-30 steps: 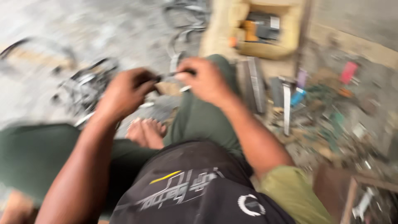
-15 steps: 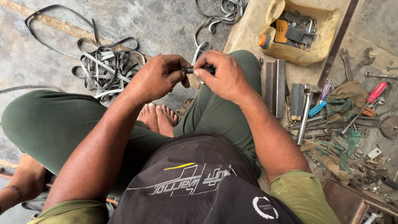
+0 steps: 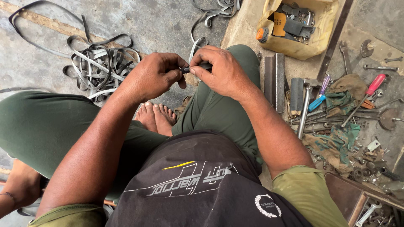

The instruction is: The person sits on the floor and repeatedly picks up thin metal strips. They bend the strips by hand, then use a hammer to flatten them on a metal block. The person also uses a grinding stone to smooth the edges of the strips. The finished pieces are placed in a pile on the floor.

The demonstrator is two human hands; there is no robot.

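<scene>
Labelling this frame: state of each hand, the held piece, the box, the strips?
Left hand: fingers pinched on small dark part.
Right hand: fingers gripping the same part.
Yellow box: open, holding parts.
Grey strips: tangled on floor.
Red-handled screwdriver: lying flat.

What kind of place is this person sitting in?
Probably a floor-level repair workshop: wrenches and a red-handled screwdriver lie scattered, a yellow box of parts stands nearby, and cut rubber strips are piled on the concrete.
</scene>
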